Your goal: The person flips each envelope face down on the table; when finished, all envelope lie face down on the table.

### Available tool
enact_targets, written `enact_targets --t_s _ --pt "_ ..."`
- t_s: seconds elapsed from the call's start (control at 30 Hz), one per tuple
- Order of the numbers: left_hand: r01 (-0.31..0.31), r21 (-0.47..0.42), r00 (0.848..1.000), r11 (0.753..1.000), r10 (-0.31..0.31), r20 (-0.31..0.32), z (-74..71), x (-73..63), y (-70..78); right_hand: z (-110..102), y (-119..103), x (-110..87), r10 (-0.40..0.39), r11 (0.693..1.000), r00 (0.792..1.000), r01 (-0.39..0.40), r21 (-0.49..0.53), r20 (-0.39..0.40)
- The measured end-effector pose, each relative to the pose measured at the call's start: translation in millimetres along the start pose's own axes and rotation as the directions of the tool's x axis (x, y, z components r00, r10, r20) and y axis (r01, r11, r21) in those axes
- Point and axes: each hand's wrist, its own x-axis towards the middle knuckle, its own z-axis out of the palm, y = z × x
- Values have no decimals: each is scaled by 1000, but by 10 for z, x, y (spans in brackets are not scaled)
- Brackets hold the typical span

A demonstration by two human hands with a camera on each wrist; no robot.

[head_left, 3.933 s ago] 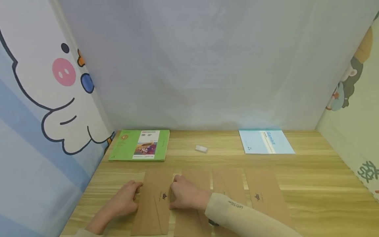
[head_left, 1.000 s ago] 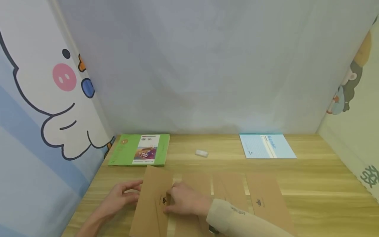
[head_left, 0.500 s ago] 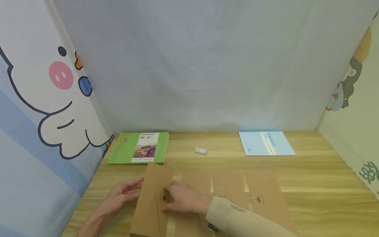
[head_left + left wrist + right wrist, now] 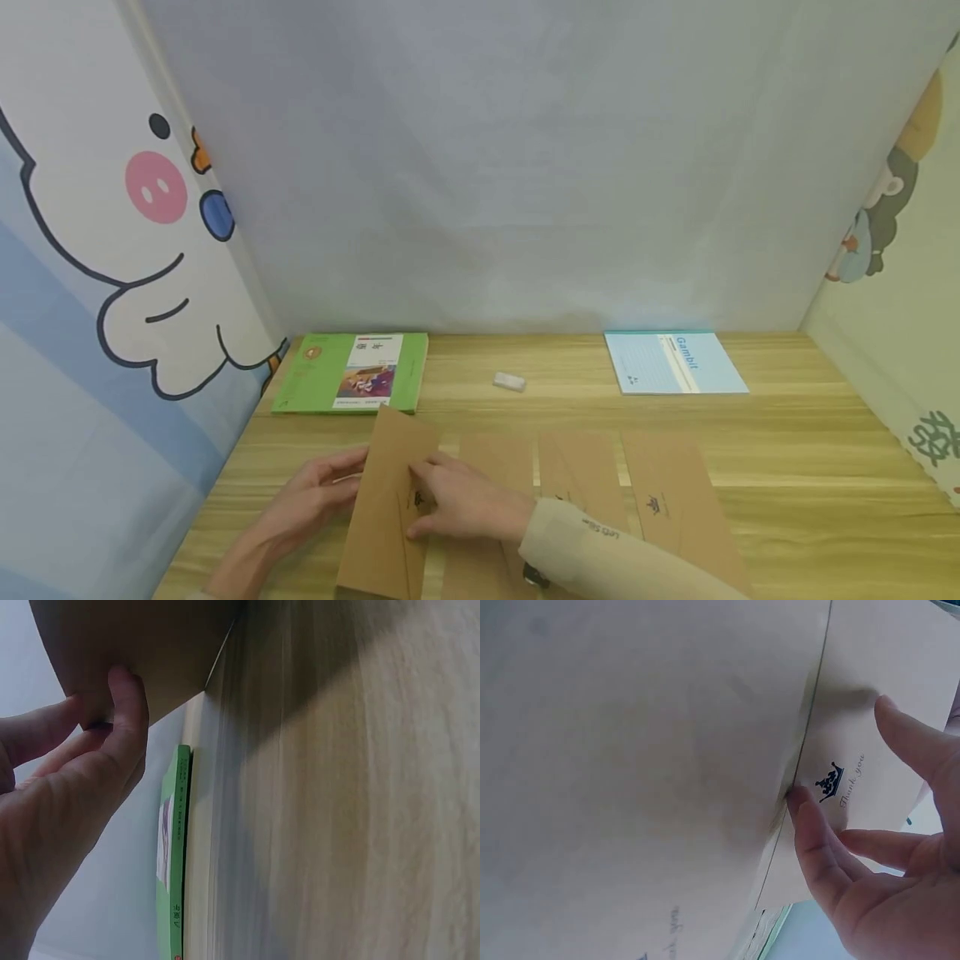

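A brown envelope (image 4: 386,508) with a crown print leans at the left end of a row, its left side lifted off the table. My left hand (image 4: 311,500) is at that raised side, fingertips against the back; the head view hides their tips. In the left wrist view, the fingers of the left hand (image 4: 82,765) touch the envelope's dark underside (image 4: 165,652) near its edge. My right hand (image 4: 468,500) reaches across to the front, thumb and fingertips on the face. Spread fingers of the right hand (image 4: 885,877) touch beside the crown in the right wrist view.
More brown envelopes lie flat to the right, such as a middle one (image 4: 585,467) and the far right one (image 4: 678,500). Behind them on the wooden table (image 4: 795,433) are a green book (image 4: 315,375), a white eraser-like block (image 4: 509,382) and a blue notebook (image 4: 652,367).
The leftmost envelope lay flat; its left side has since risen. My left fingers have gone behind it, and my right fingers have slid left from its right edge onto its face.
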Motion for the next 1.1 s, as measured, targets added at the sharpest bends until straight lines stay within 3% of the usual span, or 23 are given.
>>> enact_targets --t_s 0.1,0.4,0.73,1.1 --pt "26 5 1000 1000 -26 -16 20 15 12 -11 -9 1 -2 1000 1000 2 26 0" --pt "67 4 997 998 -67 28 39 65 -2 -24 -27 7 -6 993 999 10 114 -40" --pt "59 2 995 998 -59 81 77 89 -58 -19 -24 7 -18 987 999 26 158 -51" --pt "65 -4 998 998 -65 26 137 89 -40 -3 -22 15 -19 976 996 38 217 -89"
